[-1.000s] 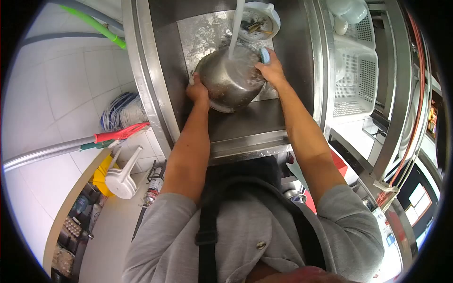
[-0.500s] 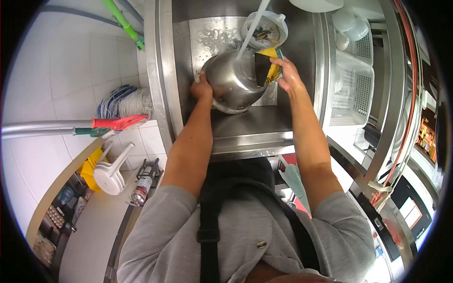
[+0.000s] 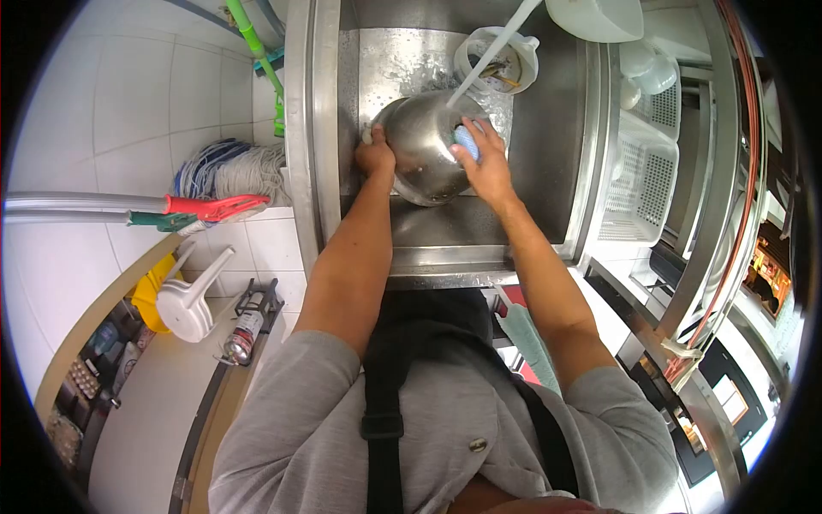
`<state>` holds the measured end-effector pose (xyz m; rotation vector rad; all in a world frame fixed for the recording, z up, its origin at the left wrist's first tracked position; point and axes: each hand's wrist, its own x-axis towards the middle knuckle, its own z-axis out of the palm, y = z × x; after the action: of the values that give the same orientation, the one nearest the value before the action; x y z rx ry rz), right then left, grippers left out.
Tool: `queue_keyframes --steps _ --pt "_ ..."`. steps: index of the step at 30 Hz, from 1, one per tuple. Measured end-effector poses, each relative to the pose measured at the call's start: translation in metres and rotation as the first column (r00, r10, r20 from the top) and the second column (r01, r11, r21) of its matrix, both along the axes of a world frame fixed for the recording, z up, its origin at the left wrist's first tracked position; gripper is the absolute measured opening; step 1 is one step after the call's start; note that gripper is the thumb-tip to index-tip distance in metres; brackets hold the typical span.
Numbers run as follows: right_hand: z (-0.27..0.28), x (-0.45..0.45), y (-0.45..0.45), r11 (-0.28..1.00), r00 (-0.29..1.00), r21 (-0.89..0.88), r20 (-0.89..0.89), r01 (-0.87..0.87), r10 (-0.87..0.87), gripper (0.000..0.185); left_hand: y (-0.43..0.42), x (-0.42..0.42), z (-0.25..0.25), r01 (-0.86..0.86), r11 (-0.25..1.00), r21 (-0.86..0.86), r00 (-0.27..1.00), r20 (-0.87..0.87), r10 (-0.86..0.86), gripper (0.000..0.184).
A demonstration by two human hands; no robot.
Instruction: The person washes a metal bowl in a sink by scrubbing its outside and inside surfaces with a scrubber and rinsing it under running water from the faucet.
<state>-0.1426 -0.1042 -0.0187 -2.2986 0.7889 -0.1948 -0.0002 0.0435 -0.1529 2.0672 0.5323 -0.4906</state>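
Note:
A dented-looking round stainless steel pot (image 3: pixel 419 141) lies tilted in the metal sink (image 3: pixel 544 163), its rounded outside facing up. My left hand (image 3: pixel 375 156) is closed on the pot's left edge. In my right hand (image 3: pixel 486 167) is a blue sponge (image 3: pixel 467 142), pressed against the pot's right side; the fingers partly cover it. A pale, straight spout or stream (image 3: pixel 497 53) runs down to the pot from above. Behind the pot stands a white plastic jug (image 3: pixel 528 64) with thin dark and yellowish items inside.
White baskets (image 3: pixel 638 180) and a white container (image 3: pixel 599 19) are right of the sink. At left are a mop head (image 3: pixel 235 176), red clamp (image 3: pixel 218 206), green pole (image 3: pixel 253 43) and white stool (image 3: pixel 184 308). A gas canister (image 3: pixel 246 334) lies below them.
My right hand has moved left onto the pot. The yellow-and-black piece seen at that hand earlier no longer shows; blue sponge shows instead. The whole view has shifted slightly.

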Motion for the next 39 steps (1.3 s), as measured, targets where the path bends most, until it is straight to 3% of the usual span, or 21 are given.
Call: queue_keyframes --steps 4,7,10,13,15,19,20,23,24,27,28,31,34,35,37,39 --pt "-0.031 0.011 -0.027 0.996 0.998 -0.061 0.003 0.069 -0.069 0.047 -0.001 0.004 0.029 0.024 0.997 -0.079 0.986 -0.163 -0.036 0.049" --pt "-0.036 0.065 -0.030 0.996 0.997 -0.049 0.008 0.072 -0.072 0.042 -0.007 0.009 0.041 0.134 0.991 0.001 0.988 -0.071 -0.134 0.046" --pt "0.006 0.061 0.008 0.979 0.988 -0.181 0.102 -0.096 0.115 0.030 -0.008 0.007 0.042 0.065 0.986 -0.154 0.998 -0.010 -0.068 0.045" --pt "0.024 0.055 0.014 0.948 0.975 -0.259 0.069 -0.186 0.210 0.024 -0.009 0.012 0.040 0.232 0.972 -0.036 0.972 0.041 -0.231 0.045" --pt "0.007 0.070 -0.007 0.914 0.959 -0.310 0.018 -0.263 0.282 0.022 -0.012 0.013 0.051 0.212 0.977 -0.003 0.976 0.053 -0.211 0.043" --pt "0.008 0.075 0.004 0.951 0.987 -0.265 -0.019 -0.158 0.159 0.018 -0.014 0.016 0.036 0.174 0.985 -0.004 0.985 0.000 -0.174 0.038" --pt "0.023 0.060 0.017 0.942 0.985 -0.293 -0.001 -0.165 0.172 0.019 -0.016 0.010 0.013 0.088 0.983 -0.164 0.996 0.041 -0.082 0.037" --pt "0.025 0.044 0.007 0.929 0.958 -0.240 -0.032 -0.283 0.284 0.023 -0.019 0.010 0.029 0.260 0.953 0.156 0.960 0.068 -0.273 0.034" --pt "0.001 0.055 -0.010 0.915 0.953 -0.270 -0.047 -0.301 0.299 0.023 -0.016 0.007 -0.004 0.272 0.947 0.172 0.932 0.199 -0.304 0.033" --pt "-0.031 0.099 -0.041 0.940 0.942 -0.234 -0.286 -0.248 0.177 0.023 -0.015 0.006 0.008 0.275 0.957 0.090 0.941 0.180 -0.288 0.029" --pt "-0.024 0.089 -0.025 0.922 0.965 -0.305 -0.182 -0.239 0.190 0.024 -0.015 0.007 0.005 0.200 0.977 -0.078 0.952 0.250 -0.175 0.027" --pt "0.025 0.037 0.021 0.949 0.971 -0.224 0.032 -0.223 0.235 0.025 -0.012 0.008 0.007 0.176 0.983 -0.045 0.979 0.108 -0.171 0.024" --pt "0.004 0.027 -0.003 0.992 0.980 -0.061 0.164 -0.107 0.116 0.027 -0.012 0.003 0.008 0.191 0.970 -0.148 0.969 0.183 -0.163 0.026" --pt "-0.007 0.030 -0.016 0.998 0.978 0.022 0.203 -0.059 0.053 0.027 -0.011 0.002 0.010 0.197 0.978 -0.070 0.970 0.155 -0.185 0.027" --pt "-0.019 0.038 -0.039 0.951 0.989 0.289 0.067 0.108 -0.133 0.035 -0.008 0.005 0.015 0.217 0.972 0.089 0.969 0.100 -0.225 0.030" --pt "-0.027 0.044 -0.058 0.789 0.964 0.566 -0.036 0.238 -0.265 0.042 -0.006 0.005 0.007 0.207 0.978 0.024 0.974 0.093 -0.208 0.031"
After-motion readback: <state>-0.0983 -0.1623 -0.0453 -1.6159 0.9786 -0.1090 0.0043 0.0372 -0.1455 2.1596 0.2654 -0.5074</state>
